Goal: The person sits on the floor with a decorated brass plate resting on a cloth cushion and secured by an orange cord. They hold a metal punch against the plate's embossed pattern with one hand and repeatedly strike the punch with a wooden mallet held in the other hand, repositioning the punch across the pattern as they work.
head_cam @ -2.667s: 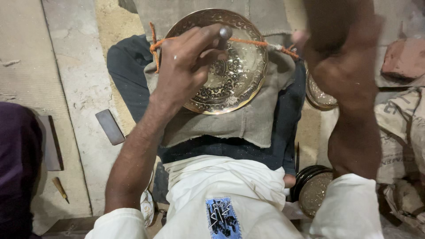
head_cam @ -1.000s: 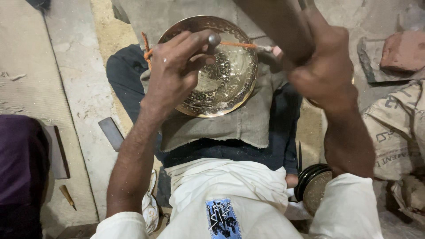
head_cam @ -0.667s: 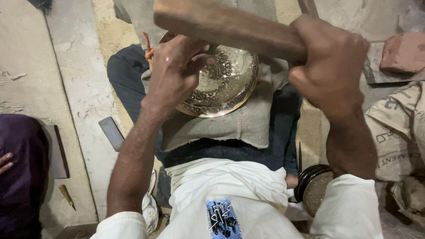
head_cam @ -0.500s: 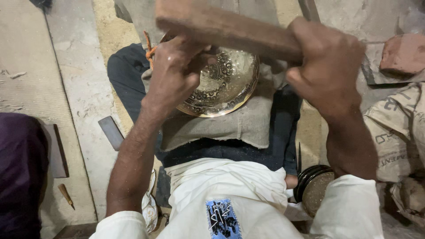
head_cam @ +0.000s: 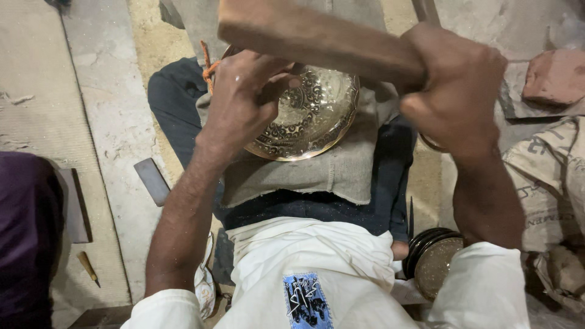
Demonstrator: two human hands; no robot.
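Two hands work over an engraved brass plate (head_cam: 308, 116) lying on a grey cloth (head_cam: 317, 176) across the person's lap. Left hand (head_cam: 244, 100) is curled tight on the plate's rim; right hand (head_cam: 457, 91) grips a wooden mallet (head_cam: 311, 36) above the plate.

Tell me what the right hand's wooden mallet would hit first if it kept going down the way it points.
Most likely the left hand, whose fingers are bunched directly under the wooden mallet gripped by the right hand; any tool in them is hidden. Below lies the engraved brass plate. Depth is unclear.
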